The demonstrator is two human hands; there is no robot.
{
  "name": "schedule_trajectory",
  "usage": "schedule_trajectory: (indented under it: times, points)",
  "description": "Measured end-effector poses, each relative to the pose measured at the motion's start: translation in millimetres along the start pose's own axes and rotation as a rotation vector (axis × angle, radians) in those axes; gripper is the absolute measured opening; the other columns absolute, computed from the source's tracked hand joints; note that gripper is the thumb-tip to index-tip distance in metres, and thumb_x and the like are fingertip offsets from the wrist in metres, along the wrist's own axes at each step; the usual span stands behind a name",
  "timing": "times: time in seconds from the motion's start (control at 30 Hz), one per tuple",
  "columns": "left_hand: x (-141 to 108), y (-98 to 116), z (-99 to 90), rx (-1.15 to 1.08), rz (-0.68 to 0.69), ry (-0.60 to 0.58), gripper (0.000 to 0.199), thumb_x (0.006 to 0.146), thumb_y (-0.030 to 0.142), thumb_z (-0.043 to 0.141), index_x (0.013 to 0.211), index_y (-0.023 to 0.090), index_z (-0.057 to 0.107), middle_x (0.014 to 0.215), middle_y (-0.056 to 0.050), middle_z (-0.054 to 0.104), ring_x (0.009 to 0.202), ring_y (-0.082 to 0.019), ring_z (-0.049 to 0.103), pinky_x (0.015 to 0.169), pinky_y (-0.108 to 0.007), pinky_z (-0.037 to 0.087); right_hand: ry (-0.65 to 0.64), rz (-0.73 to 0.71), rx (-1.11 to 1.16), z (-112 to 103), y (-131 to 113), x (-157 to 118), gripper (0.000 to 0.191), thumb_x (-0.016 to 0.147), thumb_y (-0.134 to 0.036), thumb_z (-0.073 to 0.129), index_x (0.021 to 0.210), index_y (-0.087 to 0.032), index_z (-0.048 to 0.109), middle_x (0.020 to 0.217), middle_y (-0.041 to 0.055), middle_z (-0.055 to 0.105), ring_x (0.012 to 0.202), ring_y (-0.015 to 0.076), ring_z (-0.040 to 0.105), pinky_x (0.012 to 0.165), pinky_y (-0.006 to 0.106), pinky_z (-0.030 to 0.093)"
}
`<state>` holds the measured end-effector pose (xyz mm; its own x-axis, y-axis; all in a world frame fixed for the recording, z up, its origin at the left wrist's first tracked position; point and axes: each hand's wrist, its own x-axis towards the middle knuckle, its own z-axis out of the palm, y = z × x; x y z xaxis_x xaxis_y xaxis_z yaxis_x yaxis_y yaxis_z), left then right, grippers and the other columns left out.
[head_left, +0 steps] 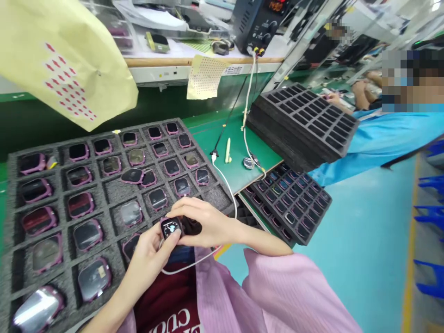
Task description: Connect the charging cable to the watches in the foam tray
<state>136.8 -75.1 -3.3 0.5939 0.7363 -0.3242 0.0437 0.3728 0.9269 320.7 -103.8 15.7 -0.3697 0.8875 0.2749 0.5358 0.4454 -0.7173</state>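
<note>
A small smartwatch body [170, 227] with a lit screen is held between both hands over the near edge of the foam tray. My left hand [152, 247] grips it from below, thumb on the screen's lower right. My right hand [204, 222] pinches its upper and right edges with curved fingers. A white cable [225, 178] runs from the green table and loops under my hands. The grey foam tray [114, 196] holds many purple-framed watch bodies in its compartments. One watch body [132, 175] lies tilted across a divider, touching its neighbour.
Stacked black foam trays [301, 122] stand at the right; filled trays [294, 199] sit lower beside the table. A light-green tool [228, 150] and a metal watch piece [249, 162] lie on the table. A yellow sheet [69, 64] hangs upper left. A person in blue [388, 134] is at the right.
</note>
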Motion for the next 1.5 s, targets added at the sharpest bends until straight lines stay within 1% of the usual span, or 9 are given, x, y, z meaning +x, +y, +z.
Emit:
schedule_trajectory:
  times: [0.13,0.27,0.63,0.87,1.0,1.13,1.27,1.37,1.5]
  points:
    - [3,2,-2.0,-0.016,0.001,-0.078,0.031,0.083,0.042,0.065,0.096,0.014,0.066,0.072,-0.003,0.064,0.075,-0.018,0.062,0.069,-0.025,0.051,0.055,0.005,0.097,2,-1,4,0.042,0.077,-0.018,0.073,0.115,-0.015,0.055,0.106,0.0107,0.061,0.101,0.022,0.059,0.088,0.036,0.05]
    - [6,3,-4.0,-0.036,0.043,-0.108,0.03,0.086,0.04,0.062,0.099,0.012,0.064,0.094,-0.007,0.068,0.087,-0.019,0.061,0.079,-0.027,0.049,0.083,0.006,0.137,2,-1,7,0.037,0.08,-0.02,0.071,0.114,-0.016,0.056,0.103,0.0103,0.06,0.097,0.021,0.06,0.086,0.036,0.051]
    - [5,8,-2.7,-0.012,0.062,-0.1,0.031,0.086,0.038,0.061,0.102,0.011,0.063,0.095,-0.008,0.068,0.088,-0.02,0.06,0.08,-0.028,0.048,0.083,0.008,0.124,2,-3,8,0.034,0.082,-0.018,0.068,0.114,-0.016,0.056,0.104,0.0103,0.06,0.096,0.0207,0.06,0.085,0.035,0.052]
    - [5,5,-3.5,0.02,0.076,-0.087,0.031,0.085,0.04,0.062,0.099,0.012,0.064,0.092,-0.006,0.068,0.086,-0.02,0.06,0.079,-0.028,0.048,0.014,0.029,0.036,-1,-4,5,0.037,0.084,-0.023,0.067,0.119,-0.016,0.055,0.108,0.012,0.06,0.1,0.023,0.059,0.088,0.039,0.052]
    - [6,5,-3.2,0.025,0.079,-0.095,0.031,0.085,0.039,0.061,0.101,0.012,0.064,0.094,-0.007,0.068,0.088,-0.02,0.061,0.081,-0.028,0.048,0.002,0.021,-0.008,0,-3,3,0.044,0.083,-0.029,0.07,0.122,-0.017,0.053,0.11,0.0129,0.059,0.102,0.0244,0.059,0.088,0.04,0.051]
    - [5,3,-2.3,0.062,0.075,-0.098,0.032,0.087,0.039,0.058,0.107,0.013,0.061,0.099,-0.008,0.067,0.095,-0.022,0.06,0.087,-0.031,0.047,-0.008,0.023,-0.05,1,-4,4,0.039,0.085,-0.027,0.067,0.12,-0.017,0.053,0.111,0.0123,0.059,0.104,0.0248,0.057,0.091,0.042,0.049]
    - [2,-4,-4.3,0.047,0.06,-0.154,0.042,0.085,0.04,0.06,0.119,0.018,0.052,0.1,-0.007,0.065,0.091,-0.021,0.06,0.084,-0.032,0.048,0.052,0.003,0.047,-17,-6,2,0.043,0.082,-0.029,0.072,0.119,-0.018,0.053,0.11,0.0108,0.057,0.102,0.0232,0.056,0.089,0.039,0.049]
    - [-1,-8,-4.0,0.023,0.031,-0.146,0.041,0.082,0.041,0.066,0.115,0.02,0.053,0.091,-0.004,0.064,0.082,-0.018,0.061,0.079,-0.028,0.05,0.164,0.056,-0.005,-42,0,-10,0.049,0.079,-0.032,0.076,0.12,-0.018,0.053,0.112,0.0108,0.055,0.105,0.0237,0.055,0.091,0.039,0.046]
    - [-7,-9,2.7,-0.011,0.014,-0.017,0.04,0.079,0.043,0.068,0.11,0.021,0.055,0.087,-0.003,0.064,0.085,-0.017,0.062,0.077,-0.024,0.05,0.058,0.249,-0.286,-68,14,-37,0.041,0.08,-0.028,0.074,0.115,-0.015,0.057,0.111,0.0122,0.057,0.106,0.0259,0.054,0.093,0.043,0.043]
